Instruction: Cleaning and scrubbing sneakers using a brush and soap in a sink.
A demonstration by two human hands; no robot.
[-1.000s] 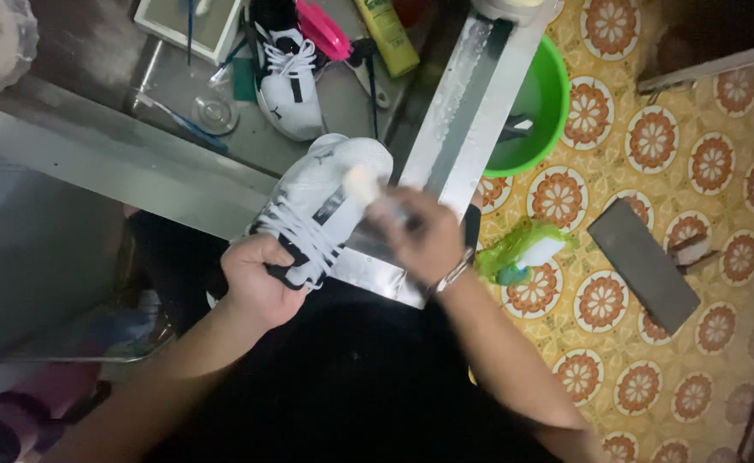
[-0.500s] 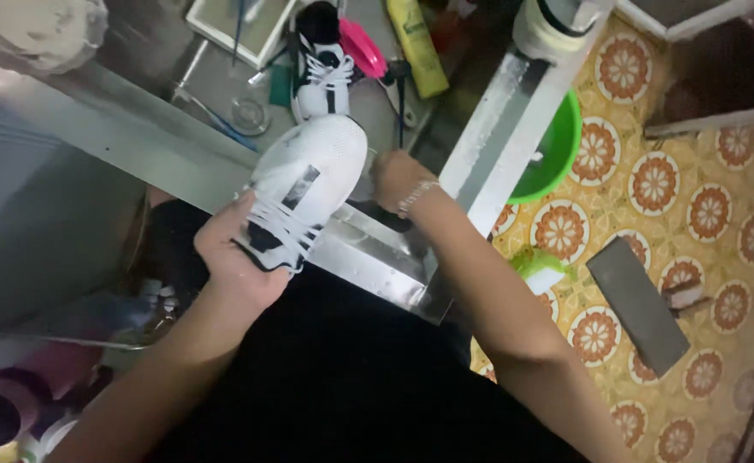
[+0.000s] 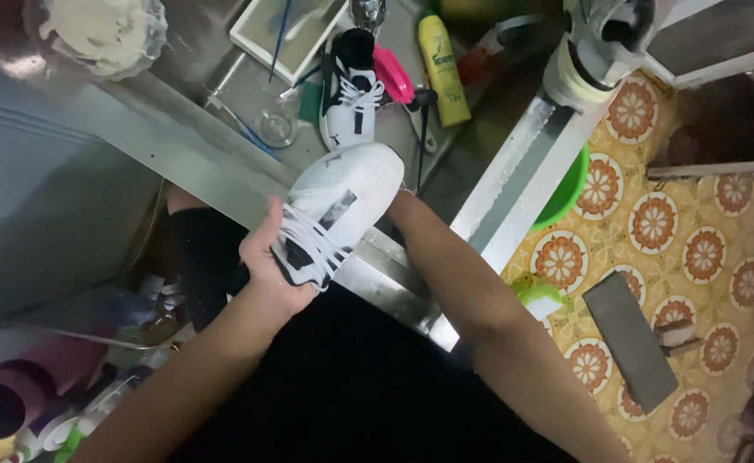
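Note:
My left hand [image 3: 267,267] grips a white sneaker [image 3: 338,210] with white laces and a black patch by its heel end, holding it over the edge of a steel sink [image 3: 222,163]. My right forearm reaches forward under the sneaker's toe. The right hand itself is hidden behind the shoe. A second black and white sneaker [image 3: 348,90] stands in the sink beyond, with a pink brush [image 3: 391,75] beside it.
A yellow bottle [image 3: 439,69] and a glass dish [image 3: 275,127] lie in the sink. A green basin [image 3: 568,190] sits on the patterned floor at right, near a dark flat slab [image 3: 631,339]. A bowl of white stuff [image 3: 96,33] is top left.
The sneaker has been lifted and turned toward the sink's middle. My right hand has moved from on top of the shoe to behind it. The view has shifted right and forward.

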